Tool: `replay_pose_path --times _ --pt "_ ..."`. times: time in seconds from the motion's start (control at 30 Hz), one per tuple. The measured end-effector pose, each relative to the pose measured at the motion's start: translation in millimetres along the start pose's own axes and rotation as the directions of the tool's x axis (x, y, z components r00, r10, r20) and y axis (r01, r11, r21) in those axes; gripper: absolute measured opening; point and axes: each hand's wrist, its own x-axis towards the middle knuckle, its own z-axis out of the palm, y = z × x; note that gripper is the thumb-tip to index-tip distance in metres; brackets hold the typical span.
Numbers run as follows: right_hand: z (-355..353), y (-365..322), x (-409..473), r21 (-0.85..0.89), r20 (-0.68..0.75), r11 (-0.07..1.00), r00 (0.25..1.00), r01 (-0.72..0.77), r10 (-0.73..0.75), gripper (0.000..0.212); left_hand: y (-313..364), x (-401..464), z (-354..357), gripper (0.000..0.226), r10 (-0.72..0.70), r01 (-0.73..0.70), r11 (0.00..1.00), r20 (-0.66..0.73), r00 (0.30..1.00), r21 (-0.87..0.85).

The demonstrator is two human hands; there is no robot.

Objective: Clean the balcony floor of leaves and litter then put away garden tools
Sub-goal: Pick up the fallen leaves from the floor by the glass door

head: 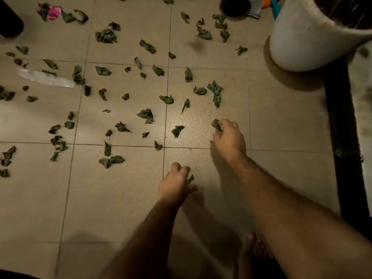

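Observation:
Several dark green crumpled leaves lie scattered over the beige tiled floor (112, 198), most of them left of and beyond my hands. My right hand (229, 137) reaches forward and pinches a leaf (216, 124) with curled fingers. Nearer to me, my left hand (175, 184) is curled round a small leaf (190, 179) that shows at its fingertips. Another leaf (177, 130) lies on the floor just left of my right hand. A pink scrap of litter (54, 12) sits among leaves at the far left. A clear plastic wrapper (46, 77) lies at the left.
A large white planter pot (310, 37) stands at the upper right on a dark frame (340, 127) that runs down the right side. A dark round object (10, 21) is at the top left. Colourful items (267, 3) lie at the top. My bare foot (251, 250) is at the bottom.

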Motion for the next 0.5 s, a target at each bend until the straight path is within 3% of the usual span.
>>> replay_pose_path --times 0.17,0.27,0.4,0.5 --pt "10.8 2.4 7.8 -0.054 -0.051 0.997 0.997 -0.053 0.05 0.043 -11.0 1.3 15.1 0.032 0.042 -0.037 0.995 -0.054 0.998 0.091" --pt "14.1 -1.1 8.1 -0.068 -0.057 0.996 0.997 -0.056 0.052 0.044 -14.0 4.6 17.3 0.026 0.064 -0.054 0.995 -0.132 0.989 0.078" --pt "15.6 0.2 12.7 -0.115 -0.069 0.993 0.998 -0.02 0.012 0.043 -11.9 12.5 1.9 0.016 0.009 -0.038 0.993 -0.245 0.97 -0.116" --pt "16.2 0.7 21.2 -0.159 -0.037 0.987 0.999 0.016 -0.022 0.049 -15.6 21.6 -14.0 0.015 -0.159 0.049 0.939 -0.304 0.94 -0.341"
